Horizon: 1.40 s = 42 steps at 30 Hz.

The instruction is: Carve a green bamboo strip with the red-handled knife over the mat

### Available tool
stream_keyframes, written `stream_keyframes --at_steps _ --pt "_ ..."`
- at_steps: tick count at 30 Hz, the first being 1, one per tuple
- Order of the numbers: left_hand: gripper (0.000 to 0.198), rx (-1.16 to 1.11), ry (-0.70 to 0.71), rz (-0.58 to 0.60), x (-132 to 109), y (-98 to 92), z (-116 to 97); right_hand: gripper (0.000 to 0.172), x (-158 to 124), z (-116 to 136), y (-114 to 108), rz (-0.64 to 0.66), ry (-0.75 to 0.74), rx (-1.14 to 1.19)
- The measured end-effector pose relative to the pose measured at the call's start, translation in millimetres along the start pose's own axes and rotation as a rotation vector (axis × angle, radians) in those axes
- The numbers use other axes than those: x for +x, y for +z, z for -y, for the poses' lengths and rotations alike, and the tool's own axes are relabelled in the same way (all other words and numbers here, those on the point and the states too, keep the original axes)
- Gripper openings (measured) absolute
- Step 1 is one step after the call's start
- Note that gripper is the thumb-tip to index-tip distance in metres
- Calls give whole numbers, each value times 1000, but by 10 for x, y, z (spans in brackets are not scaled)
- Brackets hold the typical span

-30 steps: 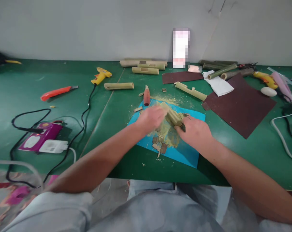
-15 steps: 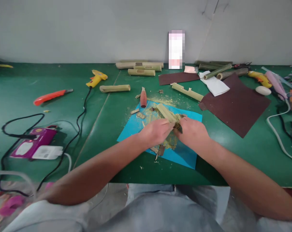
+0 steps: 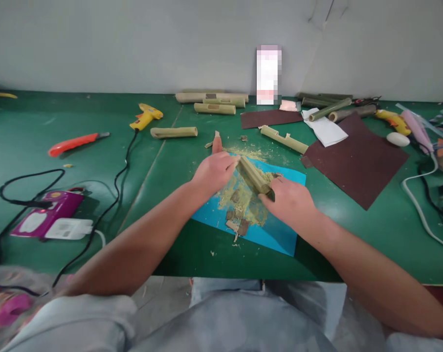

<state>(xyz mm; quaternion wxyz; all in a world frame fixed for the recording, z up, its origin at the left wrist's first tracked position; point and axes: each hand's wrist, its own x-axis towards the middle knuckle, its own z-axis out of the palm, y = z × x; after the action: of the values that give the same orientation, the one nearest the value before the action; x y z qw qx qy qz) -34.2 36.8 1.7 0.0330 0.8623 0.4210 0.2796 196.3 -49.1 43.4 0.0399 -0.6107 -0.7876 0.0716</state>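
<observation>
A pale green bamboo tube (image 3: 254,175) lies slantwise between my hands, above a blue sheet (image 3: 280,234) strewn with yellowish dust. Around its near end, my right hand (image 3: 293,198) is closed. My left hand (image 3: 214,172) is closed too, its fingertips pinching at the tube's far end. Just beyond the left hand is a short tool with a reddish handle (image 3: 217,143), partly covered by that hand. Small brown scraps (image 3: 243,227) and shavings lie on the sheet's near part. Whatever lies under my right fingers is hidden.
Cut bamboo pieces (image 3: 283,140) lie toward the back, beside brown sandpaper sheets (image 3: 357,166) and a white paper (image 3: 327,129). Leftward are an orange utility knife (image 3: 75,144), a yellow glue gun (image 3: 146,117) and a purple power strip (image 3: 49,212) with cords. A phone (image 3: 268,73) leans on the wall.
My left hand has moved away from my right, up and left to the tube's far end. More of the tube shows now. My right hand stays at its near end.
</observation>
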Motion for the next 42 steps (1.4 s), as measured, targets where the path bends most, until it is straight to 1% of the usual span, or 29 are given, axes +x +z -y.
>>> stream_keyframes --at_steps 2,5,8,11,18,25,31,35,38,42 --pt "35 -5 14 -12 5 -19 66 26 -2 -4 -7 5 -11 11" --pt "36 -5 53 -1 -18 -33 29 26 -7 -14 -2 -14 -6 12" --pt "35 -31 27 13 -29 -30 -16 27 -14 -20 10 -58 0 28" --pt "34 -54 0 3 -25 -19 2 31 -16 -26 16 -87 0 56" --pt "34 -64 13 -8 -21 -13 36 34 6 -57 41 -80 -10 122" --pt "32 -92 -8 -10 -22 -32 6 27 25 -68 76 -84 -89 180" --pt "32 -97 53 4 -16 -47 -21 25 32 -100 131 -147 -154 210" --pt "32 -79 62 26 -17 -29 3 27 32 -104 135 -133 -166 219" --pt "29 -82 63 3 -15 -22 17 27 34 -94 120 -114 -156 215" --pt "27 -78 53 -83 0 -22 -7 27 38 -89 119 -106 -160 211"
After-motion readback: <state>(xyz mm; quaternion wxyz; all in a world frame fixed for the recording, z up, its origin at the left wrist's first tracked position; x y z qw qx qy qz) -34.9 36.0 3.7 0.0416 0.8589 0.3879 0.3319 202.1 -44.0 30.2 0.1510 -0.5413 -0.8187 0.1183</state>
